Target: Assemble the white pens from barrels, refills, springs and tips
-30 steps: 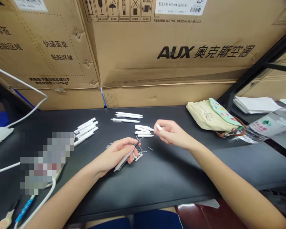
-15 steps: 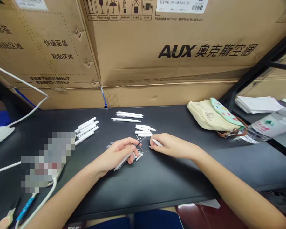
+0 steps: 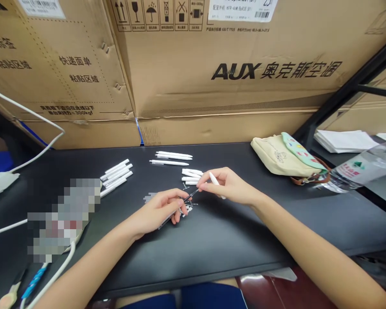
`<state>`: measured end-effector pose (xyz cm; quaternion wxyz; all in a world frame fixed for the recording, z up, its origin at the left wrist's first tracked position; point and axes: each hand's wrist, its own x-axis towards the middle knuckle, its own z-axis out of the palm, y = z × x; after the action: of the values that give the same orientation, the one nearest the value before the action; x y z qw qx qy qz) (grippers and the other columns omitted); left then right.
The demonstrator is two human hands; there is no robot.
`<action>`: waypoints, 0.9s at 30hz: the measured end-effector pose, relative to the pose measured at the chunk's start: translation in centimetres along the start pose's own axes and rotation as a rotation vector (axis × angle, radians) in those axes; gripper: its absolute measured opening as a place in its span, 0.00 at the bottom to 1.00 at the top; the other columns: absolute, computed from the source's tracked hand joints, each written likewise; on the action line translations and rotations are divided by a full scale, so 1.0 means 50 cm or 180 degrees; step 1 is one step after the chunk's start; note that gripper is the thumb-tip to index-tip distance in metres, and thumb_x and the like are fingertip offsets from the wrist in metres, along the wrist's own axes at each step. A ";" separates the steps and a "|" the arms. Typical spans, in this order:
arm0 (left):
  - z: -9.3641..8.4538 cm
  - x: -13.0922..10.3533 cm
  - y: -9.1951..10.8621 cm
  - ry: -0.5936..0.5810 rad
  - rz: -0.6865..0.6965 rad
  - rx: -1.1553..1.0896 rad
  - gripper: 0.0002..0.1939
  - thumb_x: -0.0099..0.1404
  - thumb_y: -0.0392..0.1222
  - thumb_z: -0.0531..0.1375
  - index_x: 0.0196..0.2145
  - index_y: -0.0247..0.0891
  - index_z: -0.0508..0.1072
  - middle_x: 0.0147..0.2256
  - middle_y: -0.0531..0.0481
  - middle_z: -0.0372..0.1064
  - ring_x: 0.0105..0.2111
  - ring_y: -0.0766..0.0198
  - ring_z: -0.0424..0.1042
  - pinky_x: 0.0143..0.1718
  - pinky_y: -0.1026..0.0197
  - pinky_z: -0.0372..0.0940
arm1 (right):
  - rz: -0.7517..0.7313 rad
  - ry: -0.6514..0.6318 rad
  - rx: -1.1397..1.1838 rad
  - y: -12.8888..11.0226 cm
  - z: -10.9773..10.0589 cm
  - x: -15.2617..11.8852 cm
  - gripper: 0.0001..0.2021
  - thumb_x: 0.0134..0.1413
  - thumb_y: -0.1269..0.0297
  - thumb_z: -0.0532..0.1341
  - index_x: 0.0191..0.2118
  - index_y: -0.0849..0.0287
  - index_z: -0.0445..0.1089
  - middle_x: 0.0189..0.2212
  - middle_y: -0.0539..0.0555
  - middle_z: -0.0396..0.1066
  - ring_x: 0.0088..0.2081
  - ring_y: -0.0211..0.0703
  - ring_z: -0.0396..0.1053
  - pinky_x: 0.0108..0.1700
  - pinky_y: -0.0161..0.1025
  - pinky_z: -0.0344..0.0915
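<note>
My left hand is closed around a slim pen refill, its dark tip end pointing up and right. The refill's clear tail shows below the palm. My right hand holds a white tapered pen barrel piece against its fingers, while its thumb and forefinger pinch at the refill's tip. Whether a small spring sits in that pinch I cannot tell. Beneath my hands lie small dark springs and small white pieces. More white tapered barrel pieces lie just behind.
White pens lie at the back, white tubes to the left, clear refills beside my left hand. A cream pouch and a water bottle are at right. Cardboard boxes stand behind; cables run at left.
My right hand has moved up and left to the refill's tip, bringing the white barrel piece along, now tilted more upright. My left hand has stayed nearly in place.
</note>
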<state>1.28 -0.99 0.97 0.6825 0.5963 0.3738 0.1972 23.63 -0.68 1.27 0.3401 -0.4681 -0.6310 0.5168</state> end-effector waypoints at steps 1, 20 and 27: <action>0.000 0.000 -0.001 -0.0017 0.0008 0.0022 0.17 0.61 0.51 0.58 0.41 0.34 0.68 0.29 0.50 0.69 0.23 0.71 0.62 0.30 0.63 0.61 | -0.0037 -0.0065 -0.0011 0.000 0.002 0.000 0.13 0.48 0.55 0.64 0.31 0.61 0.73 0.25 0.51 0.70 0.21 0.32 0.60 0.22 0.32 0.54; -0.001 0.002 -0.007 -0.0117 -0.0016 0.0128 0.17 0.62 0.51 0.56 0.42 0.35 0.68 0.30 0.50 0.69 0.22 0.71 0.62 0.29 0.64 0.62 | -0.0297 -0.0347 -0.0204 0.007 0.017 -0.005 0.10 0.51 0.59 0.63 0.31 0.62 0.74 0.29 0.54 0.75 0.32 0.42 0.70 0.35 0.37 0.65; -0.001 0.003 -0.011 -0.0120 0.0013 0.0149 0.16 0.62 0.50 0.56 0.41 0.34 0.68 0.30 0.50 0.69 0.23 0.71 0.63 0.31 0.64 0.61 | -0.0195 -0.0436 0.0051 0.015 0.033 -0.006 0.12 0.49 0.59 0.64 0.38 0.61 0.74 0.29 0.53 0.74 0.31 0.40 0.70 0.33 0.36 0.66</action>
<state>1.23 -0.95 0.41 0.6749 0.6165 0.3642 0.1784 22.39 -1.48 0.18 0.3155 -0.4095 -0.6626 0.5420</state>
